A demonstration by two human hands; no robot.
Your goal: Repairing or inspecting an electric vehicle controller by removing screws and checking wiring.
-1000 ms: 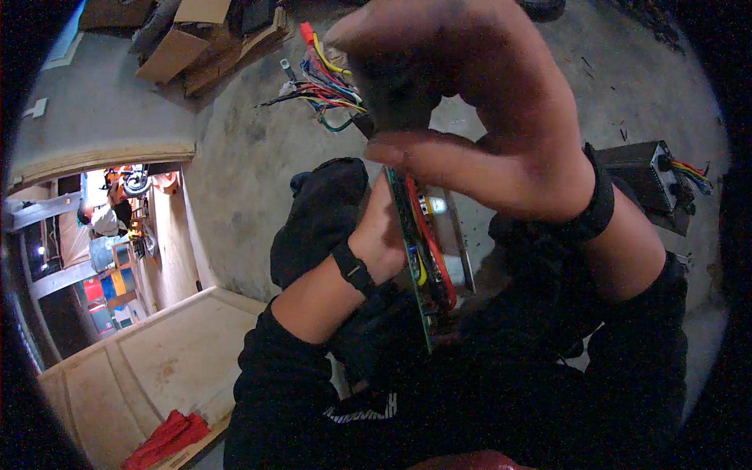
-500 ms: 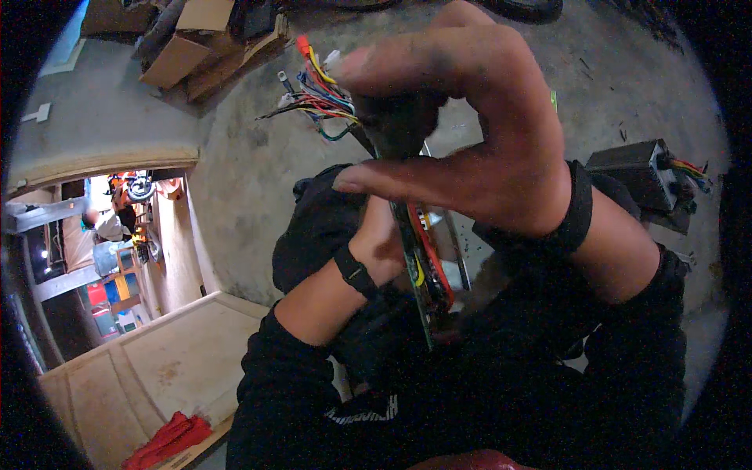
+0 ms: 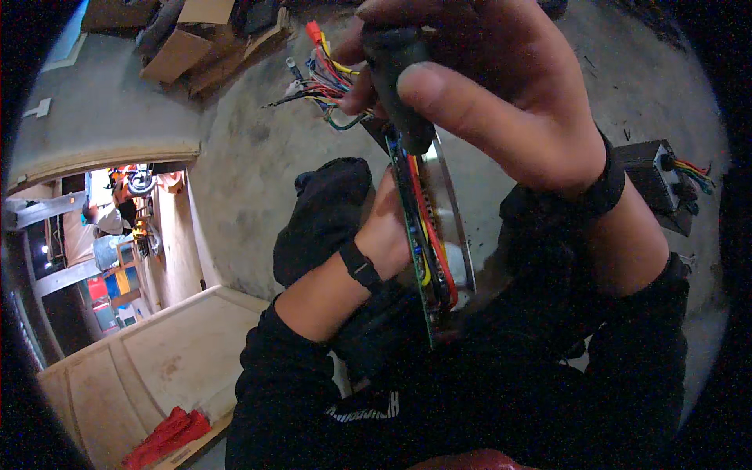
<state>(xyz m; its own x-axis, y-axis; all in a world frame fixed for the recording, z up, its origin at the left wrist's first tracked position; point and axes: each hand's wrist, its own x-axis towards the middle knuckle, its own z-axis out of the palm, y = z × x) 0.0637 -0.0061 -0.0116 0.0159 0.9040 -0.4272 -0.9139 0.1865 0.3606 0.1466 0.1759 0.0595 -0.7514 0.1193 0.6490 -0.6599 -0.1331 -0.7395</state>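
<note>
A long circuit board (image 3: 428, 313) with red, yellow and black wires along it stands edge-on before me, a metal plate (image 3: 458, 227) beside it. A bundle of coloured wires (image 3: 333, 82) with a red connector fans out from its far end. My left hand (image 3: 389, 227) grips the board from its left side; its fingers are hidden behind it. Over the far end, my right hand (image 3: 501, 94) is closed around a dark tapered cylinder (image 3: 398, 90) like a tool handle, thumb laid along it. Whether the cylinder touches the board I cannot tell.
On the concrete floor at right sits a grey metal box (image 3: 646, 168) with coloured wires. Cardboard boxes (image 3: 176, 55) lie at the far left. A wooden panel (image 3: 168, 360) carries a red cloth (image 3: 171, 437) at near left. Beyond a doorway are motorcycles (image 3: 141, 184).
My right hand has moved farther away and turned, showing more of the dark cylinder and uncovering the board's wires and plate. My left hand stays almost in place.
</note>
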